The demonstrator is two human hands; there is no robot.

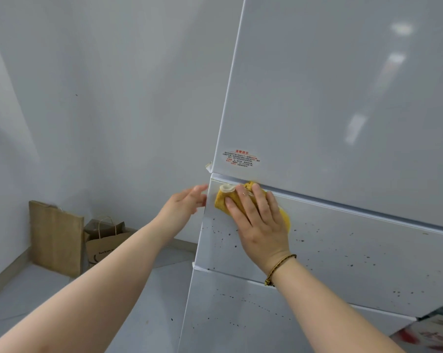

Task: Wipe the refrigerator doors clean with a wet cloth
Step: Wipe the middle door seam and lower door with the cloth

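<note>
Your right hand (259,222) lies flat on the yellow cloth (221,201), fingers straight and spread, pressing it against the top left corner of the refrigerator's middle door (342,263), just under the seam with the upper door (330,98). Your left hand (183,206) is at the left edge of that same door, fingers straight and touching the edge; it holds nothing. Judging by what shows, you are early in the job. The upper door looks glossy and free of marks apart from its printed sticker (241,158), though you cannot tell from here whether it has been wiped or was simply clean. The middle door is scattered with dark specks (352,265) below and to the right of the cloth, so nearly all of its face is left to do. The lower door (240,314) carries a similar scatter of specks and looks untouched. Expect to work the cloth rightward and downward across the middle door, then go on to the lower one. Two brown paper bags (105,240) stand on the floor by the wall, well apart from the doors.
</note>
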